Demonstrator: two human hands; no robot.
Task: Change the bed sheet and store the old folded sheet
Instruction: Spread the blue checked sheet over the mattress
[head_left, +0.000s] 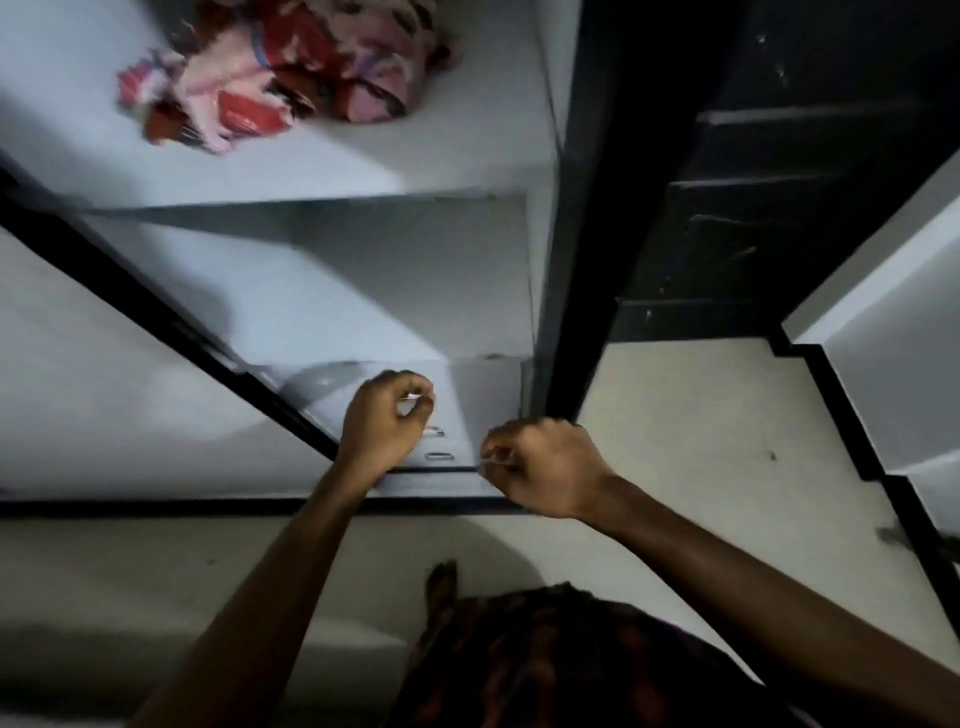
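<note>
A bundled red and pink patterned sheet (291, 67) lies on the upper white shelf (322, 171) of an open wardrobe. Lower down is a stack of grey drawers (467, 395) with small metal handles (439, 456). My left hand (384, 421) is curled, and its fingertips pinch a metal handle on an upper drawer. My right hand (540, 467) is curled at the drawers' right side, with a small metal glint between its fingertips that looks like another handle.
The middle shelf (332, 301) holds nothing. An open wardrobe door (104, 374) with a black edge stands at the left. A black frame post (587, 208) rises at the right, beside a dark panel. My foot (441, 582) is on the pale floor (701, 441).
</note>
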